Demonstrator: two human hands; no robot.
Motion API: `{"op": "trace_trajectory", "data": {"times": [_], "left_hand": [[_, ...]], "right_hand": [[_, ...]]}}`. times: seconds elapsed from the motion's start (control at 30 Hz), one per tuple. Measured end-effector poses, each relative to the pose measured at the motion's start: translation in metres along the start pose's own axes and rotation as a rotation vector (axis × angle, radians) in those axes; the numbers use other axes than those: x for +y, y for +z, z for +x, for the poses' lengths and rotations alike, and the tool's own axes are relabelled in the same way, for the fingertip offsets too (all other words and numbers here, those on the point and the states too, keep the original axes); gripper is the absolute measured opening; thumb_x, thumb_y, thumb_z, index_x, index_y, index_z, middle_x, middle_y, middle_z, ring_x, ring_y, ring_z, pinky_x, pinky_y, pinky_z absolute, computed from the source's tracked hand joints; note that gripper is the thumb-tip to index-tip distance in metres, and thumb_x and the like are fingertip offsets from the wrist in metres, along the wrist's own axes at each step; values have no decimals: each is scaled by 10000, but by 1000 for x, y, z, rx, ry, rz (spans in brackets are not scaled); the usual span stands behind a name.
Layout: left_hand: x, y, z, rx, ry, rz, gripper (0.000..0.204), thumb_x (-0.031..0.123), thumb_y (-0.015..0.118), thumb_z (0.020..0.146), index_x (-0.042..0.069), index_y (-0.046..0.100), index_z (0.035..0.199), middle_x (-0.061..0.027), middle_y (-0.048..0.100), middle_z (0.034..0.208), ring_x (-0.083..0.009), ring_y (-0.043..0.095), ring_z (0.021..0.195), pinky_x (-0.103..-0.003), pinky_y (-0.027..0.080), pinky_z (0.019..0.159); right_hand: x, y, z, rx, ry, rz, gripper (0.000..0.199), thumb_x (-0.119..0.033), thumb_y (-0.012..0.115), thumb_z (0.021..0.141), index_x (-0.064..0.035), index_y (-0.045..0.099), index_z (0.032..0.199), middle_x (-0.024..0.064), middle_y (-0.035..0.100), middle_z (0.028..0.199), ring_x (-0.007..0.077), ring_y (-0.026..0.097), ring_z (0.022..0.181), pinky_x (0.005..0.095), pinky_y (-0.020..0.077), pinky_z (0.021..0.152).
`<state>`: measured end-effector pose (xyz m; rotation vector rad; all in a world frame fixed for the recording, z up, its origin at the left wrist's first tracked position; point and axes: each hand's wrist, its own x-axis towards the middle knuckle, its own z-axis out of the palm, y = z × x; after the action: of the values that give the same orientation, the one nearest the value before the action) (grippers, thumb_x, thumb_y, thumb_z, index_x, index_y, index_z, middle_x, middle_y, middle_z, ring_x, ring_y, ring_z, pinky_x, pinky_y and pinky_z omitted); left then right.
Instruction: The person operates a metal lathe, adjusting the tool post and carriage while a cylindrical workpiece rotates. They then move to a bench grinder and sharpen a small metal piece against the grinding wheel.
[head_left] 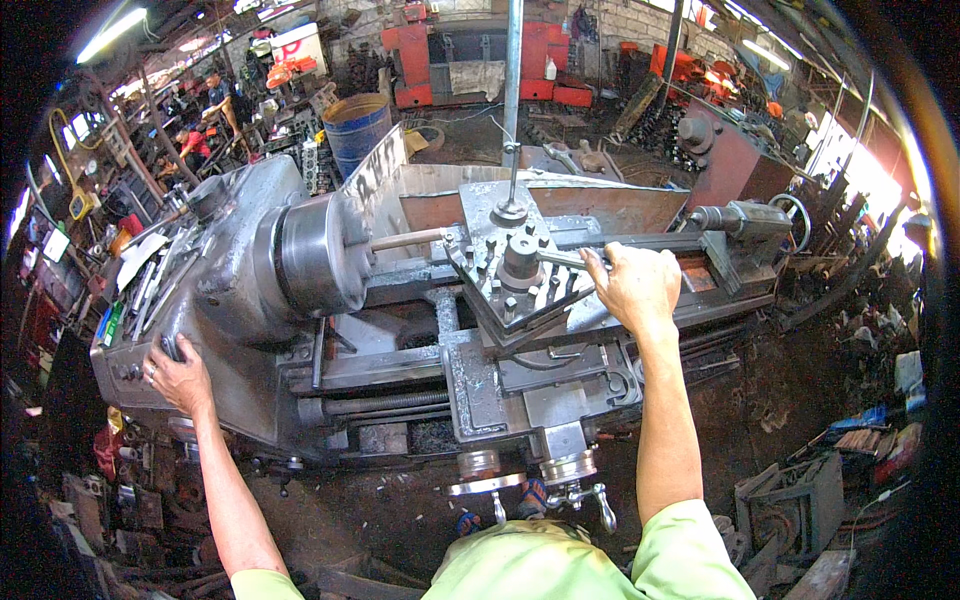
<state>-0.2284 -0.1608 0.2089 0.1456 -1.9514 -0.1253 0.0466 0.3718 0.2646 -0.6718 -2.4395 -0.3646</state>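
A large metal lathe fills the middle. My left hand (180, 374) is closed around a dark knob (171, 348) on the front of the headstock (240, 345). My right hand (637, 287) grips the tool post lever (563, 258), which runs left to the round hub (520, 258) atop the square tool post (487, 262). Several bolts stand up from that post. Left of it, a pale rod (408, 240) reaches toward the chuck (322, 252), whose jaw end looks smeared by motion. Below the post sits the carriage (475, 385) with its handwheels (487, 485).
Loose tools (150, 285) lie on the headstock top. The tailstock (745, 235) stands at the right end of the bed. A vertical pole (513, 100) rises behind the tool post. Behind the lathe are a blue drum (357, 135) and a red machine frame (410, 65). People are far back left.
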Motion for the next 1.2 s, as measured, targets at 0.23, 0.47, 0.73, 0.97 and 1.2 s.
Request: {"op": "trace_trajectory", "data": {"times": [0.23,0.47,0.73,0.97,1.2], "left_hand": [[-2,3,0,12,3,-11,416,352,635,886,62,608,1182,-193,595,1125,-363,531,1101,-474,415,952],[-7,7,-3,67,42,-36,426,354,654,873,55,608,1173,-204,601,1099,-379,546,1063,-486,434,913],[5,-34,-26,36,67,-282,433,317,648,906,-19,570,1168,-226,581,1147,-381,546,1048,-480,419,919],[70,-153,-286,-1753,78,-892,382,370,593,887,3,688,935,-180,685,893,-297,645,890,-418,480,849],[128,-209,-468,-2133,-385,-770,589,472,555,896,-32,594,1199,-294,631,1138,-402,606,1100,-433,455,953]], "right_hand": [[0,2,1,9,1,1,443,-508,553,898,-124,680,716,97,653,612,284,638,592,412,420,640],[14,0,-8,117,49,599,292,-349,663,874,-67,703,939,143,684,850,226,654,734,352,482,735],[128,90,-171,122,995,1347,301,-320,581,963,-27,651,965,-18,588,856,79,510,743,249,436,661],[127,162,-410,-824,1103,554,444,-393,631,826,12,710,990,243,679,1044,356,653,1039,410,497,895],[59,221,-414,-1232,286,741,540,-439,655,782,-83,648,1187,221,634,1183,368,605,1108,423,484,950]]}}
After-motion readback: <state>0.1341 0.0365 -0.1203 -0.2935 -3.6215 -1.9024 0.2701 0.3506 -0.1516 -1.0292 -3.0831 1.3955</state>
